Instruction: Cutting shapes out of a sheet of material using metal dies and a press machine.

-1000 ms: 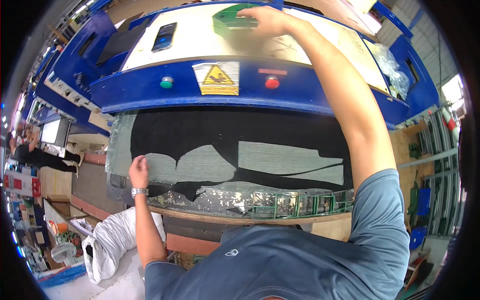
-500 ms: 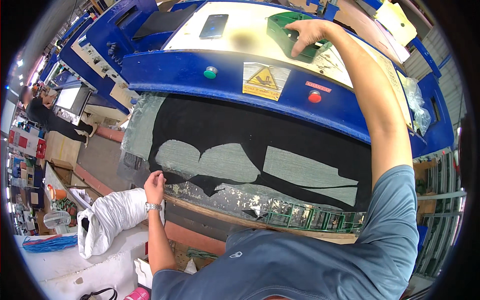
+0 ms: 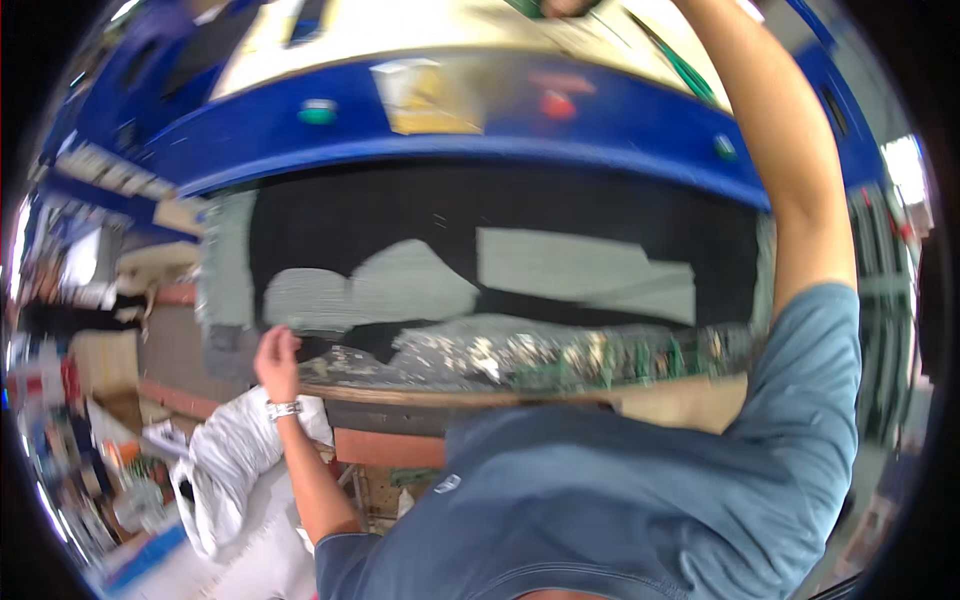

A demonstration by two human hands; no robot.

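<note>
The blue beam (image 3: 640, 130) spans the scene, and below it the pale, scuffed bed (image 3: 226, 260) supports a black sheet (image 3: 480, 190), spread flat, probably so that the bed carries it evenly; large openings show the bed through it. Lower left of the beam slumps a white sack (image 3: 235, 450). Well below the beam's right half, a green lattice (image 3: 645, 362) sits along the bed's near edge, smeared by blur. Below the beam's left end, the left hand (image 3: 277, 362) is loosely curled beside the sheet's near corner, perhaps for steadiness; whether it pinches anything I cannot tell. Above the beam, the right hand (image 3: 568, 6) is cut off by the frame, against a dark green piece (image 3: 524, 6); its grip cannot be judged. The beam's red button (image 3: 557, 104) is blurred.
</note>
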